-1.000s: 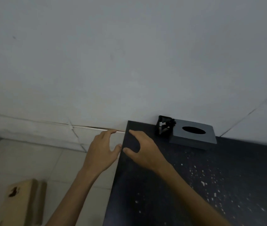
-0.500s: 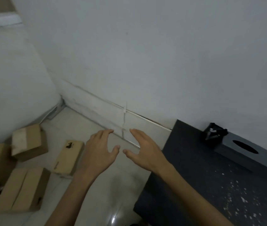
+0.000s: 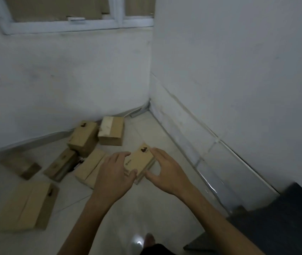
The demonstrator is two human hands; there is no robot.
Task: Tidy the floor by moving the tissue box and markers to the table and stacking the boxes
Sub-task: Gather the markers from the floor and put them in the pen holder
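Head view has my two hands framing a small, flat brown cardboard box (image 3: pixel 140 160). It lies on the pale tiled floor (image 3: pixel 146 208), out beyond the far left corner of the dark surface (image 3: pixel 284 218) and near the wall that runs behind that surface. My left hand (image 3: pixel 114 174) sits at the box's left long edge and my right hand (image 3: pixel 167 169) at its right one, both thumbs toward the near corner. Both grips are wide, fingers spread and loosely bent, holding nothing. I cannot tell whether my fingertips touch the card or only hang in front of it.

I judge this box to be light, and stiff along its edges. Thin card like this would likely dent if I squeezed the middle of the broad face. Its matte paper should not slip in my grip. I would take it by the two long edges with palms opposed and tip one edge up off the floor so my fingers can slide beneath. I don't know its contents, so I would carry it level.

More brown cardboard boxes (image 3: pixel 84 138) lie scattered farther from the surface, with the largest carton (image 3: pixel 25 208) well out to the left. Being so flat, this box seems best placed high on a stack.
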